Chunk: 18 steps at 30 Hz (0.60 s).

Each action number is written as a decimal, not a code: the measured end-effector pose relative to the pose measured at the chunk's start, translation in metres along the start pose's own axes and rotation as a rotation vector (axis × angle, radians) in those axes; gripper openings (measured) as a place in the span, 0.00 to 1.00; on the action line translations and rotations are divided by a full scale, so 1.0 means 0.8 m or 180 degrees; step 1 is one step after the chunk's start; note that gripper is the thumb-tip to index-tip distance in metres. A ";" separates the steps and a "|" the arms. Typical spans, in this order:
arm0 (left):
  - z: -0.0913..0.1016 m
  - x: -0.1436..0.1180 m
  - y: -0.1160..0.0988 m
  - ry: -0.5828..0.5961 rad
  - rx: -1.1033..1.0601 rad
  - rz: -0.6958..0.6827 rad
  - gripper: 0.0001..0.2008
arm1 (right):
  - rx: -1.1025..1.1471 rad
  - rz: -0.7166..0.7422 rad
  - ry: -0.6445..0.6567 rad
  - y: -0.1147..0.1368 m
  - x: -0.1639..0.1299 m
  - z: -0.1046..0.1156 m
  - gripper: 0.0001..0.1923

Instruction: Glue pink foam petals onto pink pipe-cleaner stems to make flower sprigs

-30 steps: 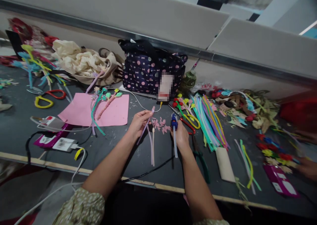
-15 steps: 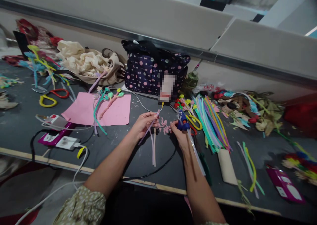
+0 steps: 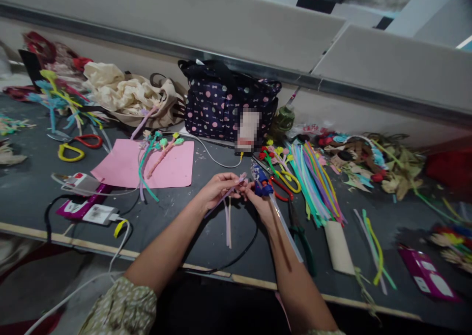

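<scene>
My left hand (image 3: pixel 220 187) is closed in a pinch on a thin purple pipe cleaner (image 3: pixel 224 195), whose end slants down toward my wrist. Against its fingertips, the thumb and finger of my right hand (image 3: pixel 256 197) come together; any small piece between them is too hidden to make out. A blue glue gun (image 3: pixel 263 183) is also in my right hand, its clear glue stick (image 3: pixel 285 227) running back above the forearm. Below my hands, pale pink and lilac pipe cleaners (image 3: pixel 228 224) lie on the dark table (image 3: pixel 177 232).
Pink paper (image 3: pixel 173 163) bears fuzzy flower stems. Bundled pipe cleaners (image 3: pixel 313 178), red-and-yellow-handled scissors (image 3: pixel 283 182) and green-handled pliers (image 3: pixel 304 241) lie to the right. A dotted bag (image 3: pixel 217 104) stands behind. Black cable (image 3: pixel 243 249) curves near the front edge.
My right hand has moved left with the glue gun, and its fingertips now meet those of my left hand. The small pink pieces between the hands are now mostly hidden.
</scene>
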<state>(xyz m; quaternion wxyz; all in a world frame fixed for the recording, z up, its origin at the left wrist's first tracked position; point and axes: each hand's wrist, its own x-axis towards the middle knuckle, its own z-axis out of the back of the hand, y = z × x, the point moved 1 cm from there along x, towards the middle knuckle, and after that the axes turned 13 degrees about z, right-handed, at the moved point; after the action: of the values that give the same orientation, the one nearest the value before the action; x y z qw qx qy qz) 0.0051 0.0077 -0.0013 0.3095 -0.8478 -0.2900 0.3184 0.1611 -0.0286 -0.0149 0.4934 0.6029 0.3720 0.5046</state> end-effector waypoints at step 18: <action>0.000 0.000 -0.002 -0.0276 0.0114 -0.0108 0.14 | 0.0725 -0.0181 -0.0460 0.002 -0.001 0.009 0.17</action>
<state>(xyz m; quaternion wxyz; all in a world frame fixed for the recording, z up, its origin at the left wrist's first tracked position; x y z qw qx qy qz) 0.0050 0.0087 -0.0002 0.3172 -0.8224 -0.3117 0.3548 0.1681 -0.0309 -0.0138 0.4614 0.6790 0.4074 0.4001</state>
